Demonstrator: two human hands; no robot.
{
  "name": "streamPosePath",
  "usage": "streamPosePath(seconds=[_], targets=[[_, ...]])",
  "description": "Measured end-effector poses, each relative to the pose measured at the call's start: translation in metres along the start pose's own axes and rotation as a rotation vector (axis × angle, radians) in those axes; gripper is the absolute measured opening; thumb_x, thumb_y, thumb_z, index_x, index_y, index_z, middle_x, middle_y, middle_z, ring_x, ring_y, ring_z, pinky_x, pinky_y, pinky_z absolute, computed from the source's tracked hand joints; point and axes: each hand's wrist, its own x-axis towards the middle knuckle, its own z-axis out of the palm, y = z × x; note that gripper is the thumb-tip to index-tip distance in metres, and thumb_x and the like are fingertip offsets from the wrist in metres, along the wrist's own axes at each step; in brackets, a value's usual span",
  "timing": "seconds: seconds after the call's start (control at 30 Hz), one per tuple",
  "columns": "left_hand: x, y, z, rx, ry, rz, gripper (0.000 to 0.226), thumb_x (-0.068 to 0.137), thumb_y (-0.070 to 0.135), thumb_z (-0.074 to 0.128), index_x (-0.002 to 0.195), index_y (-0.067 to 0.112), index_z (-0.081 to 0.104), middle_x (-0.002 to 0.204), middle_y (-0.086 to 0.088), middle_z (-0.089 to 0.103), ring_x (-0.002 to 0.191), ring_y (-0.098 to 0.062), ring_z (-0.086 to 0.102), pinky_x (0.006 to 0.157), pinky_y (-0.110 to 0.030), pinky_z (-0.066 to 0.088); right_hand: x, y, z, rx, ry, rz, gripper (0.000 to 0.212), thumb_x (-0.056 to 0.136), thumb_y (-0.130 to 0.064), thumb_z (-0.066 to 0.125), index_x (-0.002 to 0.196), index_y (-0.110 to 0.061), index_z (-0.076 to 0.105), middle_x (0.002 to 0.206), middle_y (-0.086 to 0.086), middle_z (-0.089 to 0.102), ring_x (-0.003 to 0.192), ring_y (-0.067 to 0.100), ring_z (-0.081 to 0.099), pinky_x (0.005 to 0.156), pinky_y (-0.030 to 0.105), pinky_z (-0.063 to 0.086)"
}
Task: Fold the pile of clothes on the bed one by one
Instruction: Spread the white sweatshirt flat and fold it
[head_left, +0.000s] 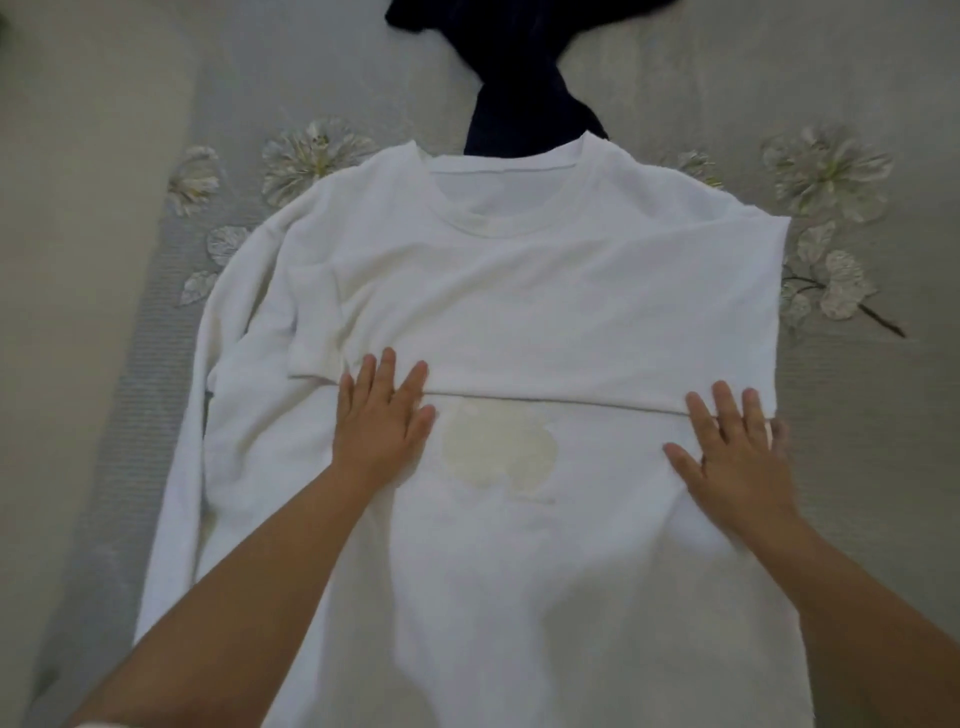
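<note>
A white long-sleeved sweatshirt (519, 291) lies flat on the bed, neck away from me, with a pale cream print on its chest. Its right sleeve is folded across the chest toward the left. The left sleeve hangs straight down the shirt's left side. My left hand (382, 421) presses flat with spread fingers on the lower edge of the folded sleeve near its cuff. My right hand (732, 452) presses flat on the same edge at the shirt's right side. A dark navy garment (519, 78) lies crumpled beyond the collar, partly under the shirt.
The bed is covered by a grey bedspread (857, 467) with embroidered white flowers on both sides of the shirt. A ribbed grey band (130, 415) runs down the left side of the cover.
</note>
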Motion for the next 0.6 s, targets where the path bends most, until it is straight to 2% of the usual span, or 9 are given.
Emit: streamPosePath(seconds=[0.07,0.1,0.13,0.17,0.23,0.3,0.4,0.5,0.6], targets=[[-0.014,-0.007,-0.009,-0.025,0.092,0.016,0.073,0.08,0.053,0.014,0.143,0.02,0.031,0.148,-0.018,0.029,0.137,-0.036,0.026,0.109,-0.051,0.021,-0.008,-0.009,-0.006,0.009,-0.002,-0.006,0.094,0.066,-0.068,-0.007,0.146,-0.025,0.016,0.156,0.005,0.003,0.143,0.027,-0.005,0.111,0.047,-0.003],[-0.025,-0.014,-0.01,-0.032,0.161,0.01,0.061,0.084,0.045,0.025,0.137,0.016,0.036,0.139,-0.023,0.042,0.128,-0.042,0.04,0.1,-0.055,0.033,-0.012,-0.018,-0.008,0.029,0.022,-0.033,0.091,0.071,-0.067,-0.001,0.145,-0.021,0.025,0.154,0.011,0.012,0.142,0.031,0.003,0.11,0.051,0.002],[-0.037,-0.023,-0.01,-0.039,0.237,-0.027,0.052,0.086,0.038,0.031,0.132,0.015,0.038,0.132,-0.026,0.049,0.12,-0.046,0.047,0.092,-0.059,0.038,-0.017,-0.028,-0.01,0.043,0.037,-0.08,0.087,0.079,-0.067,0.004,0.141,-0.015,0.036,0.15,0.017,0.025,0.139,0.035,0.014,0.108,0.058,0.011],[-0.05,-0.033,-0.011,-0.049,0.301,-0.077,0.048,0.086,0.035,0.034,0.129,0.013,0.038,0.128,-0.028,0.051,0.116,-0.049,0.048,0.089,-0.061,0.039,-0.021,-0.037,-0.009,0.045,0.059,-0.14,0.082,0.086,-0.065,0.006,0.135,-0.011,0.044,0.142,0.022,0.038,0.134,0.036,0.024,0.101,0.064,0.021],[-0.078,-0.058,-0.007,-0.094,0.364,-0.245,0.051,0.087,0.034,0.033,0.13,0.008,0.042,0.129,-0.032,0.047,0.117,-0.054,0.043,0.091,-0.065,0.034,-0.029,-0.061,-0.005,0.052,0.084,-0.234,0.071,0.093,-0.058,0.005,0.129,-0.011,0.043,0.131,0.025,0.049,0.126,0.034,0.028,0.09,0.068,0.031],[-0.11,-0.083,-0.002,-0.202,0.365,-0.494,0.059,0.086,0.038,0.032,0.133,0.003,0.045,0.133,-0.036,0.04,0.12,-0.057,0.037,0.096,-0.064,0.03,-0.038,-0.088,-0.003,0.058,0.089,-0.329,0.064,0.094,-0.057,0.004,0.129,-0.014,0.037,0.13,0.025,0.051,0.124,0.032,0.027,0.089,0.066,0.034],[-0.154,-0.11,0.013,-0.326,0.331,-0.798,0.056,0.094,0.032,0.043,0.142,0.007,0.031,0.136,-0.035,0.035,0.122,-0.05,0.036,0.1,-0.055,0.029,-0.048,-0.124,0.006,0.065,0.11,-0.454,0.063,0.094,-0.056,0.005,0.128,-0.014,0.037,0.13,0.024,0.052,0.124,0.032,0.028,0.089,0.063,0.037],[-0.169,-0.12,0.022,-0.389,0.351,-0.772,0.055,0.095,0.026,0.045,0.144,0.012,0.026,0.127,-0.031,0.045,0.113,-0.044,0.044,0.094,-0.048,0.033,-0.053,-0.156,0.011,0.045,0.07,-0.516,0.062,0.094,-0.055,0.005,0.127,-0.014,0.038,0.128,0.023,0.054,0.124,0.034,0.033,0.085,0.065,0.037],[-0.172,-0.134,0.021,-0.547,0.407,-0.702,0.05,0.097,0.022,0.04,0.144,0.016,0.026,0.133,-0.024,0.048,0.115,-0.04,0.048,0.091,-0.04,0.038,-0.06,-0.184,0.018,0.005,-0.002,-0.551,0.064,0.095,-0.054,0.006,0.127,-0.013,0.042,0.127,0.023,0.054,0.117,0.043,0.05,0.083,0.066,0.038]])
